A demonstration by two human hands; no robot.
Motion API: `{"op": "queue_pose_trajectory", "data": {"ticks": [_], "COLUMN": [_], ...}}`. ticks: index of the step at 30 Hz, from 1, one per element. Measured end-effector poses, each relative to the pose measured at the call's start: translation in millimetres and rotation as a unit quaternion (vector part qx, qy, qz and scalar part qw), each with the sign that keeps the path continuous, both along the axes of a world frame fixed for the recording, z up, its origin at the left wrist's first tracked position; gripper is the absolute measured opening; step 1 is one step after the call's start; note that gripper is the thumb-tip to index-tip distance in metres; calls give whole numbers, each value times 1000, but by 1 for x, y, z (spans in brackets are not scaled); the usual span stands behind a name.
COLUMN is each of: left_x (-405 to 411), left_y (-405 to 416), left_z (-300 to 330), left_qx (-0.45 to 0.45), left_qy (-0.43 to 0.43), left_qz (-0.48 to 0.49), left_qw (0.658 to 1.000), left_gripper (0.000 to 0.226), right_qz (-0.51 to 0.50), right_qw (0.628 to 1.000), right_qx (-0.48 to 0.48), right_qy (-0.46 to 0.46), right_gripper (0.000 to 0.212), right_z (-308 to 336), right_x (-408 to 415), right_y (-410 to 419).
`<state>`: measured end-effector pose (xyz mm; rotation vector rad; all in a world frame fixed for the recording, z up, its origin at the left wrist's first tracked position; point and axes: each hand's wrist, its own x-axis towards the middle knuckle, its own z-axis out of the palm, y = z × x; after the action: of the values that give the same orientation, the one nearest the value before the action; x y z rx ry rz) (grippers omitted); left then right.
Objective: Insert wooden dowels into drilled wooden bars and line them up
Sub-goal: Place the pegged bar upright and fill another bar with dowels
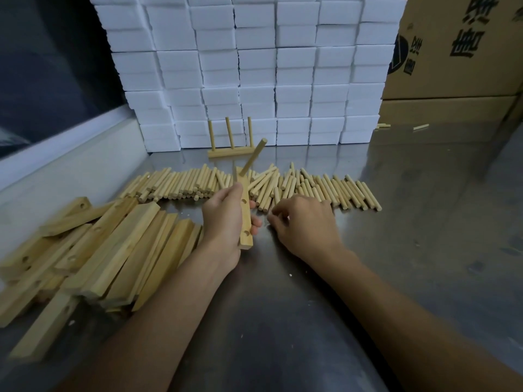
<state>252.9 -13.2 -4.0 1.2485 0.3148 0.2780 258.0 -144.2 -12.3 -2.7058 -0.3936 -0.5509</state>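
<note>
My left hand (226,222) grips a drilled wooden bar (245,222) held on end, with two empty holes facing me. One dowel (253,157) sticks out of the bar's far end, slanting up to the right. My right hand (302,222) hovers low over the near edge of the row of loose dowels (325,188), fingers curled; I cannot see a dowel in them. A finished bar with three upright dowels (230,151) stands at the back of the table.
A heap of drilled bars (107,250) covers the left of the steel table (424,222). Stacked white boxes (254,66) form a wall behind. Cardboard cartons (458,52) stand at the back right, with two stray dowels (420,126) near them.
</note>
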Motion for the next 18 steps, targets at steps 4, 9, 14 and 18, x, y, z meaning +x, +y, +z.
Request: {"op": "queue_pose_trajectory", "data": {"ticks": [4,9,14,18], "left_x": [-1,-1,0,-1], "left_y": [1,0,-1,-1], "left_z": [1,1,2,0], "left_qx": [-22,-2,21,56], "left_qy": [9,20,15,12], "left_qz": [-16,-8,-7,-15], "left_qw": [1000,1000,1000,998], "left_gripper": [13,16,21,23], "right_qz": [-23,-15,50,49], "right_qw": [999,995,979,958], "right_qx": [40,99,194,280], "right_qy": [7,29,46,25], "right_gripper": [13,9,53,51], "right_z": [3,6,5,2], "right_x": [-3,-4,-7,-5], "right_y": [-2,-10,-14,-14]}}
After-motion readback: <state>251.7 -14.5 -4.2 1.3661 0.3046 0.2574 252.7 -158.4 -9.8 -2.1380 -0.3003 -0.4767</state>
